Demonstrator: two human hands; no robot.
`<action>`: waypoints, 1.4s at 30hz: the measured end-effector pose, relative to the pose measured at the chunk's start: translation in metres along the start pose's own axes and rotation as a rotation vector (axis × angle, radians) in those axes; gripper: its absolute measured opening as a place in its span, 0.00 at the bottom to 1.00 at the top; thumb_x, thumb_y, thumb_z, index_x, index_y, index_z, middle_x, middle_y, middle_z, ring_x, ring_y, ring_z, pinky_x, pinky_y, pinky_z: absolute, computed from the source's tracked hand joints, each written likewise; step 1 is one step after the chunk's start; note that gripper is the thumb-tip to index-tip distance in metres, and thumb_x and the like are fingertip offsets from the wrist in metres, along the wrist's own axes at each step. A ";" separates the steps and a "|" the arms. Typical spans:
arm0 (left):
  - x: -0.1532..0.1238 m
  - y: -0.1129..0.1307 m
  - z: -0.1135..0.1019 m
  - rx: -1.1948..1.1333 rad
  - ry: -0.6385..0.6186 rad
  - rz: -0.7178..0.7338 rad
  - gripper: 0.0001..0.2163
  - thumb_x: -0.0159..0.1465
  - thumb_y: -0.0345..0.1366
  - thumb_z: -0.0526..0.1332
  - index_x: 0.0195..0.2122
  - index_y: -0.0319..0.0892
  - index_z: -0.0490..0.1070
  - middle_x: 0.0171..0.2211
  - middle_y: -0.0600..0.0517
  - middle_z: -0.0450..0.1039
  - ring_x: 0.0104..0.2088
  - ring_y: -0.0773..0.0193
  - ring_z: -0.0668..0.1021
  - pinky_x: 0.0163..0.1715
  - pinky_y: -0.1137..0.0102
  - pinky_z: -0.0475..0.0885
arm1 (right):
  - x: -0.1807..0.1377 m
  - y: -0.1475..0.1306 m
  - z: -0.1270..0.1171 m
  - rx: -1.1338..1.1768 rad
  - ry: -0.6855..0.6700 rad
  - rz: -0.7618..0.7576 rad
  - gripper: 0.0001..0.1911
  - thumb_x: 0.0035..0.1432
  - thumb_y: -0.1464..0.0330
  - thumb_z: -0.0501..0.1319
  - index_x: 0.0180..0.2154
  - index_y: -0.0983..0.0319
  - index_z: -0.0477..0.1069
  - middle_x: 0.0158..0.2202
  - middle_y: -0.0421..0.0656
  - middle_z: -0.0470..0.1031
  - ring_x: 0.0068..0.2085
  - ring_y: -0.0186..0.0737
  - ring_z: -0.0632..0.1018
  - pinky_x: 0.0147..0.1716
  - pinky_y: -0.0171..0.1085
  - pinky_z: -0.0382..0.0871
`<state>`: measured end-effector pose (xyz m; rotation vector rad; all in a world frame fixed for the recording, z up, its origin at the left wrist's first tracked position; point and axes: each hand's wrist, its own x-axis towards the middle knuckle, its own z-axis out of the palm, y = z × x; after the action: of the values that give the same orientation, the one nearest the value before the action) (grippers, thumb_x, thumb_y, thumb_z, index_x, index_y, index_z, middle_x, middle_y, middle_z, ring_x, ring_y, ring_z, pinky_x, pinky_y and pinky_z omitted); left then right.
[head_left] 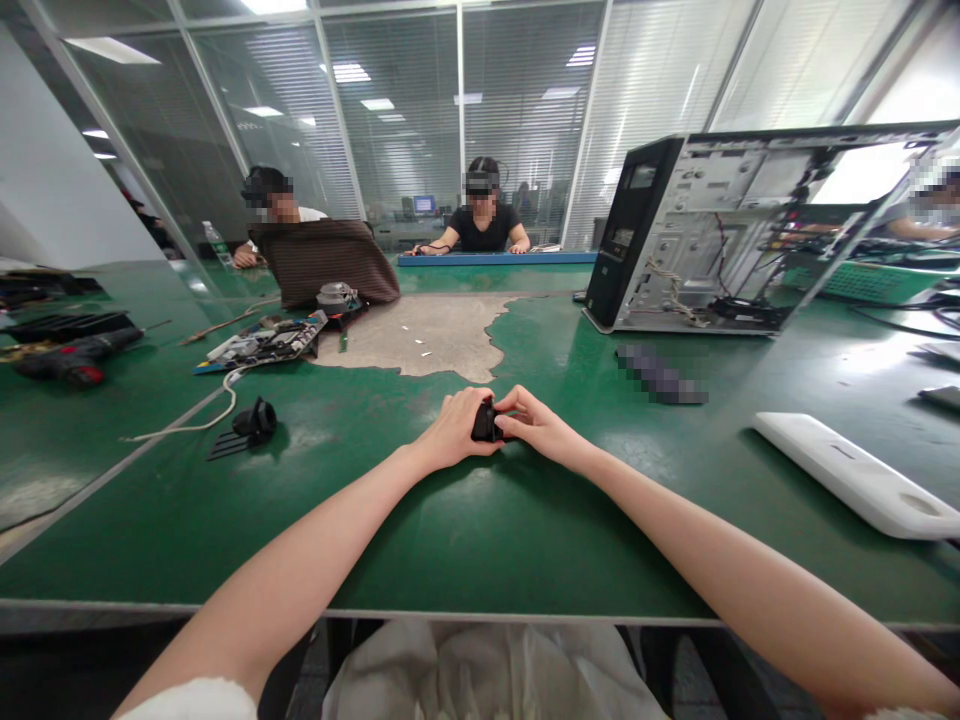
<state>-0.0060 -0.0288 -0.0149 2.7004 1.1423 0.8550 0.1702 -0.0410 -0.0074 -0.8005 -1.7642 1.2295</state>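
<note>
Just above the green tabletop [480,540], both hands meet around a small black part [484,420] whose exact kind I cannot make out. My left hand [454,430] wraps it from the left, thumb below and fingers over the top. From the other side, my right hand [536,425] pinches it between thumb and fingertips. To the left lies a black plastic piece [259,422] with a round body and a slotted flat tab. The fingers hide much of the held part.
An opened computer case [675,230] stands at back right. Nearer are a blurred dark object [660,375] and a white device [855,470]. A circuit board [262,342], a cable [225,400] and a power drill [75,350] lie left. Two people sit across the table.
</note>
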 end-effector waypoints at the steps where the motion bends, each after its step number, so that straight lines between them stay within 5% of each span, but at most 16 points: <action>1: 0.000 0.000 0.000 -0.001 0.000 0.001 0.26 0.50 0.44 0.63 0.46 0.43 0.54 0.42 0.49 0.64 0.41 0.56 0.68 0.39 0.63 0.60 | 0.000 0.000 0.000 0.000 0.008 0.010 0.10 0.51 0.65 0.59 0.33 0.60 0.59 0.34 0.39 0.65 0.36 0.34 0.71 0.36 0.38 0.67; 6: 0.000 0.000 -0.001 -0.004 -0.005 0.005 0.27 0.50 0.43 0.63 0.47 0.44 0.54 0.43 0.49 0.63 0.42 0.55 0.68 0.40 0.63 0.60 | 0.001 0.002 -0.003 -0.009 -0.005 0.090 0.13 0.50 0.67 0.60 0.38 0.60 0.59 0.37 0.41 0.66 0.39 0.36 0.71 0.40 0.42 0.67; 12: 0.000 -0.002 -0.001 0.009 -0.018 0.002 0.26 0.50 0.41 0.63 0.47 0.43 0.53 0.43 0.48 0.63 0.42 0.55 0.68 0.39 0.63 0.60 | -0.003 0.002 -0.006 0.047 -0.101 0.000 0.18 0.45 0.70 0.65 0.35 0.59 0.57 0.37 0.39 0.66 0.40 0.36 0.72 0.38 0.38 0.68; 18: 0.000 0.000 0.000 0.007 0.002 0.003 0.26 0.50 0.43 0.63 0.46 0.43 0.54 0.42 0.49 0.63 0.41 0.56 0.68 0.39 0.63 0.60 | -0.002 -0.002 -0.001 -0.023 -0.014 -0.001 0.09 0.53 0.65 0.58 0.33 0.60 0.58 0.35 0.39 0.67 0.35 0.34 0.72 0.37 0.38 0.68; 24: 0.000 -0.001 0.000 -0.001 -0.002 -0.001 0.27 0.50 0.44 0.63 0.47 0.44 0.54 0.42 0.49 0.63 0.42 0.55 0.68 0.40 0.63 0.60 | 0.001 0.000 -0.001 -0.059 0.037 0.041 0.12 0.52 0.65 0.59 0.37 0.60 0.60 0.37 0.41 0.66 0.40 0.37 0.71 0.41 0.42 0.68; 31: 0.000 0.000 -0.001 -0.003 -0.012 -0.010 0.26 0.50 0.43 0.63 0.47 0.44 0.54 0.42 0.49 0.63 0.41 0.55 0.68 0.39 0.63 0.60 | -0.002 -0.003 -0.006 0.011 -0.091 0.010 0.17 0.45 0.66 0.65 0.35 0.60 0.59 0.38 0.40 0.67 0.41 0.39 0.73 0.39 0.41 0.69; 42: 0.000 0.001 -0.002 -0.010 -0.011 -0.003 0.26 0.50 0.44 0.63 0.47 0.44 0.54 0.43 0.48 0.63 0.42 0.55 0.68 0.40 0.63 0.60 | 0.001 -0.003 -0.002 -0.048 0.034 0.077 0.13 0.50 0.64 0.60 0.38 0.60 0.62 0.39 0.42 0.67 0.39 0.37 0.72 0.41 0.43 0.68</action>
<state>-0.0061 -0.0296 -0.0126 2.6913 1.1374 0.8418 0.1713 -0.0406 -0.0043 -0.9197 -1.7557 1.2208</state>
